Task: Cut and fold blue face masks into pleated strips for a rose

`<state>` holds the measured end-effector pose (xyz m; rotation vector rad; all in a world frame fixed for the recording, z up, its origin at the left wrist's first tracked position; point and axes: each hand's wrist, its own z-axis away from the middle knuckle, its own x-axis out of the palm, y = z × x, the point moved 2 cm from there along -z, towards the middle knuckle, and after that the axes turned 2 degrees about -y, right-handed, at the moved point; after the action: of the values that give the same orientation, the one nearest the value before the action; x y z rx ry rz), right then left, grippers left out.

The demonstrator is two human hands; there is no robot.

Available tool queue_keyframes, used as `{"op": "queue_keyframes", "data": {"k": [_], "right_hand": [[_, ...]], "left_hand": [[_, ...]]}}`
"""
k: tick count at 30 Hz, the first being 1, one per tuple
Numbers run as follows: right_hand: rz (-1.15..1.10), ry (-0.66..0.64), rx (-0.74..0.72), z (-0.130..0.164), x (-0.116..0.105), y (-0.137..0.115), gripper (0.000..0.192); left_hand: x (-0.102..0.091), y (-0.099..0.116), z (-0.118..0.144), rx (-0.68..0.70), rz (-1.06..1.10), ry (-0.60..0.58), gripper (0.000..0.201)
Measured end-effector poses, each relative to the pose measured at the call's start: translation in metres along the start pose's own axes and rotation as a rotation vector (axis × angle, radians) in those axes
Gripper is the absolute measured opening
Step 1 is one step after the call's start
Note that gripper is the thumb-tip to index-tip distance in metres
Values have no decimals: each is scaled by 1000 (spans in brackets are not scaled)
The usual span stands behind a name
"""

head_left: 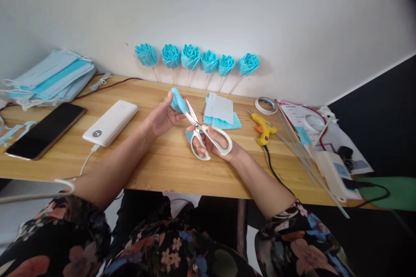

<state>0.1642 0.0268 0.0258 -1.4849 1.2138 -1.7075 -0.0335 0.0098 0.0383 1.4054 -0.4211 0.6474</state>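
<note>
My left hand (162,117) is pinching a blue fabric piece (178,100) above the desk (162,164). My right hand (216,143) is gripping white scissors (203,132), blades parted at the fabric's edge.

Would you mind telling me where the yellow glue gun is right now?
In the head view, the yellow glue gun lies on the wooden table, right of the right hand, below the tape roll.

1. Single head-worn view, looking forward and down across wooden desk (169,169) to white wall (227,8).
2. Close range: forearms and lap fill lower frame.
</note>
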Motion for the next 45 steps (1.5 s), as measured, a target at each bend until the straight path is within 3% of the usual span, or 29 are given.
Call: {"op": "queue_keyframes", "data": {"k": [9, 14, 23, 32, 45], "right_hand": [[-19, 93, -24, 0, -1, -5, 60], [4, 84, -8, -1, -2, -2, 62], [13, 98, 11, 2, 0, -4, 64], [-3, 65, -1, 2, -5, 2, 59], [21, 98, -26, 2, -4, -2, 62]], "left_hand": [[-1, 0, 1, 53, 66, 58, 10], [-4, 0, -2, 69, 60, 81, 12], [3, -3, 5, 40, -51, -33, 13], [-3, -1, -1, 47, 28, 129, 13], [0, 4, 1, 43, 34, 159, 17]]}}
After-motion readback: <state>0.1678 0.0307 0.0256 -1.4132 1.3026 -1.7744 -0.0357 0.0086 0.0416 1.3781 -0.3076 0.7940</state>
